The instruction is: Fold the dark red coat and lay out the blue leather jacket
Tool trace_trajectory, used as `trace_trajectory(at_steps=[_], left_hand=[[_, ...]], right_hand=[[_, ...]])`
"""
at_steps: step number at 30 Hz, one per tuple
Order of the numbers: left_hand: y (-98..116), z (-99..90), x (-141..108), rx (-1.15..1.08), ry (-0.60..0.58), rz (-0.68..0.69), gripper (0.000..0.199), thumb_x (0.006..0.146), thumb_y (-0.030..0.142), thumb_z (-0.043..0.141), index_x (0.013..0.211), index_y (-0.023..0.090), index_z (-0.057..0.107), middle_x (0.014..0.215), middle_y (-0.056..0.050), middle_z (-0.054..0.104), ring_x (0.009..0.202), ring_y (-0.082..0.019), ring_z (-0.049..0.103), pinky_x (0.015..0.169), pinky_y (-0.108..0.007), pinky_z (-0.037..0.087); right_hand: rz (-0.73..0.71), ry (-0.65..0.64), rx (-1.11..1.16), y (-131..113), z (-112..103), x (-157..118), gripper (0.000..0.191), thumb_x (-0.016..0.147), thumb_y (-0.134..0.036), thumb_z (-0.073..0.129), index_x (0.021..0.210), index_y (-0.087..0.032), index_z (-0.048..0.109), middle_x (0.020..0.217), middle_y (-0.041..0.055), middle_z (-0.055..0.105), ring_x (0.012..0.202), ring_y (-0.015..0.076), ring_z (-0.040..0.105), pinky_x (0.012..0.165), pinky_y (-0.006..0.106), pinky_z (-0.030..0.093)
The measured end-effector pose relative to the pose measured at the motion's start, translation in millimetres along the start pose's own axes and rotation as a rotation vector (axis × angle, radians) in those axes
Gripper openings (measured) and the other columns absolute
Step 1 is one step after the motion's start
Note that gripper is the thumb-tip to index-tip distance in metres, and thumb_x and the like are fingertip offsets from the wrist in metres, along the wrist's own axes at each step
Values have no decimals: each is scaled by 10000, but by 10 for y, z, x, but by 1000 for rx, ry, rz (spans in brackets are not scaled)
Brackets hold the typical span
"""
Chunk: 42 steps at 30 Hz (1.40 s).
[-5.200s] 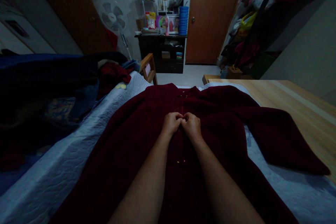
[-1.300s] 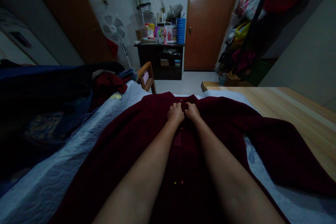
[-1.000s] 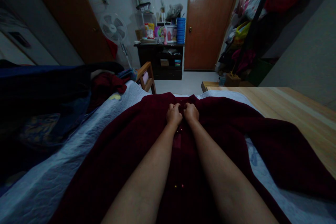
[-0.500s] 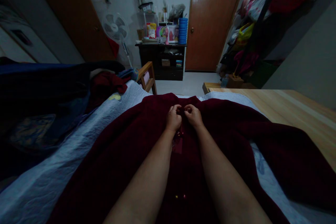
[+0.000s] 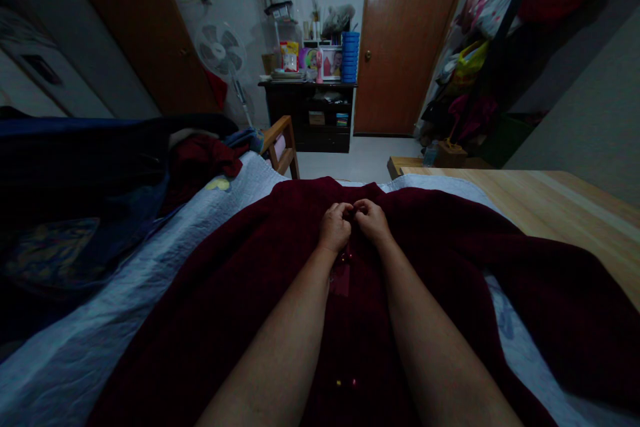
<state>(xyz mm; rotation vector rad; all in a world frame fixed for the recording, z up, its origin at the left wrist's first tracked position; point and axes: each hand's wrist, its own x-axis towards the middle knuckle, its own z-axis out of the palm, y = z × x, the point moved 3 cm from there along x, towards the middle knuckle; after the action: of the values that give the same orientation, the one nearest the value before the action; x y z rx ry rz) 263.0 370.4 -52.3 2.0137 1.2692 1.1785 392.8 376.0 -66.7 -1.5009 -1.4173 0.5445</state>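
Note:
A dark red coat point(image 5: 260, 293) lies spread out with its front up and one sleeve stretched to the right. Near its collar, my left hand point(image 5: 336, 225) is closed, thumb and fingers pinching the coat's front. Just beside it my right hand point(image 5: 373, 220) pinches the same spot, the fingertips of both hands almost touching. What exactly sits between the fingertips is too dark and small to make out. Below my hands are small shiny fasteners point(image 5: 347, 257) and a reddish see-through patch point(image 5: 340, 280). Lower down, two more shiny fasteners point(image 5: 354, 383) show on the front.
Under the coat is a pale blue quilted cover point(image 5: 150, 320). Dark clothes point(image 5: 85, 180) are piled on the left. A wooden surface point(image 5: 565, 207) extends on the right. Beyond stand a wooden chair point(image 5: 286, 147), a fan point(image 5: 223, 50), a dark cabinet point(image 5: 307, 117) and a door point(image 5: 405, 47).
My left hand has shifted slightly right, bringing both hands' fingertips closer together. A small shiny red spot at my right fingertips is now hidden. The coat lies as before.

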Motion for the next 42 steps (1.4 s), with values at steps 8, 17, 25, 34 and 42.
trace_trajectory(at_steps=[8, 17, 25, 34, 42], left_hand=[[-6, 11, -1, 31, -47, -3, 444, 644, -22, 452, 966, 200, 661, 975, -39, 638, 964, -176, 584, 932, -292, 462], [-47, 15, -6, 10, -14, 4, 327, 722, 30, 499, 947, 193, 671, 971, -33, 664, 928, -163, 613, 909, -277, 468], [0, 10, 13, 44, -15, -85, 307, 757, 54, 544, 989, 218, 662, 998, -26, 687, 924, -169, 623, 878, -277, 476], [-6, 42, 111, 40, 4, -98, 263, 837, 114, 556, 1032, 238, 680, 1016, -22, 694, 941, -162, 624, 895, -266, 467], [22, -28, 112, 137, 5, -101, 295, 846, 183, 601, 1126, 245, 672, 1065, -55, 695, 942, -192, 643, 883, -282, 477]], right_hand=[[19, -26, 72, 20, 6, 22, 221, 733, -375, 527, 798, -186, 622, 719, 14, 650, 661, 161, 592, 628, 261, 471], [13, 9, 9, 14, 17, 21, 168, 676, -231, 511, 786, -186, 630, 741, 11, 655, 690, 160, 597, 684, 270, 467], [28, 45, -80, -37, 39, 2, 176, 648, -207, 517, 775, -197, 637, 718, 6, 649, 673, 164, 587, 676, 273, 449], [12, 49, -57, -81, 29, -26, 186, 642, -267, 528, 786, -198, 623, 681, -14, 620, 640, 151, 551, 627, 246, 436], [-33, 35, 7, -103, -1, -37, 194, 659, -278, 520, 798, -190, 622, 736, 4, 644, 681, 158, 565, 681, 264, 457]])
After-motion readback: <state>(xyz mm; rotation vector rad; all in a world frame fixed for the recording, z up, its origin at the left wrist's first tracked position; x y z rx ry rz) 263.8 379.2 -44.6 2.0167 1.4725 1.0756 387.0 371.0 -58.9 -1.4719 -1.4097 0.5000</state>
